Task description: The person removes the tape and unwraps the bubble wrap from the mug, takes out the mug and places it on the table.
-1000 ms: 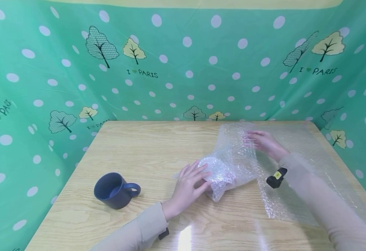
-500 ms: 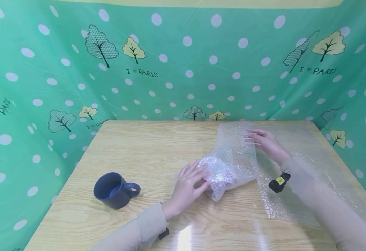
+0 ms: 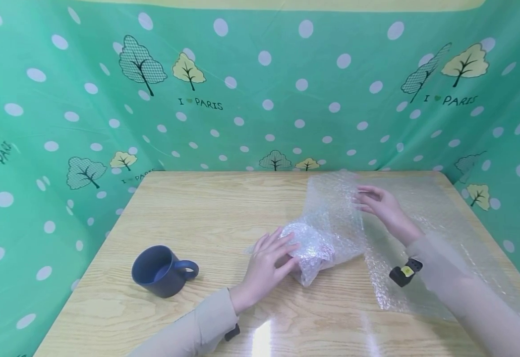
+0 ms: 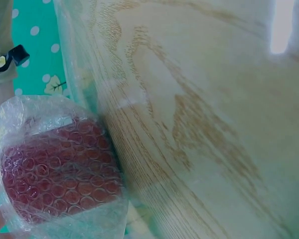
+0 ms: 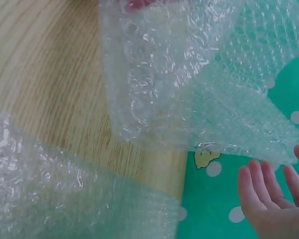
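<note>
The wrapped bundle (image 3: 309,240) is lying on the bench (image 3: 197,208), right of the blue mug (image 3: 165,273). Its bubble wrap is looking light, soft and slippery; the reddish item (image 4: 60,169) inside is probably sitting stiff and possibly fragile. The cushioned sides are offering the sounder hold; the loose flap (image 3: 331,198) would likely be unrolling under a pull. The left grip (image 3: 266,263) is resting on the bundle with relaxed fingers, not clenching. The right grip (image 3: 386,210) is standing released at the flap's edge; contact is remaining unclear. Against the earlier frame, the right grip is sitting farther right; the left grip and bundle are holding position.
</note>
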Motion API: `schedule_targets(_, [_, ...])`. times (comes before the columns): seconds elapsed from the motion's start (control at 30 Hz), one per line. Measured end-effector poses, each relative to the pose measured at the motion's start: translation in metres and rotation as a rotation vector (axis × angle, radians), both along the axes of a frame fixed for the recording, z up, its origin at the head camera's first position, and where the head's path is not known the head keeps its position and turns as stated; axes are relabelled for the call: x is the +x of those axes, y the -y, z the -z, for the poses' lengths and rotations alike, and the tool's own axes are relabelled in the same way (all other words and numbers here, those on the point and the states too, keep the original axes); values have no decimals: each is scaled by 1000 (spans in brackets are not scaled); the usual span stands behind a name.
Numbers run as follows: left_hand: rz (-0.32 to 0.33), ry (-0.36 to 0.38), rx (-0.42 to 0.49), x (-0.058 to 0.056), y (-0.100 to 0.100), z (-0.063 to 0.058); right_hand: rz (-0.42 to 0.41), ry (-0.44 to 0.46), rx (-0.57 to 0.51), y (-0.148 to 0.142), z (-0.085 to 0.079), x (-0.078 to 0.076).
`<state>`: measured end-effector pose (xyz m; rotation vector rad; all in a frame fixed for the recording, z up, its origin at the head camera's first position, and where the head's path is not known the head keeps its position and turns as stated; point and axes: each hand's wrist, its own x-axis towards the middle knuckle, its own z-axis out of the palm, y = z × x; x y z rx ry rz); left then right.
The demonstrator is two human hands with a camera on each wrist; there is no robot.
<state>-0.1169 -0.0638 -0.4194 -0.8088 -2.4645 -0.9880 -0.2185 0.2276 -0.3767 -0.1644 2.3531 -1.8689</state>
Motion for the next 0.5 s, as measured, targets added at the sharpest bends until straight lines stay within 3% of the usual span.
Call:
schedule_targets(0.03, [0, 0, 0, 0, 0, 0, -9, -34, -47, -3, 5, -2])
schedule_targets(0.1, [0, 0, 0, 0, 0, 0, -5, -94, -29, -4, 6, 1])
schedule_targets(0.2, [0, 0, -2, 0, 0, 0, 28, -172, 29, -3, 5, 8])
schedule_targets(0.33, [-1, -2, -3, 0, 0, 1, 110, -259, 216, 4, -5, 21])
schedule_targets(0.5, [-4, 2, -7, -1, 1, 1, 120, -338, 252, 8, -8, 31])
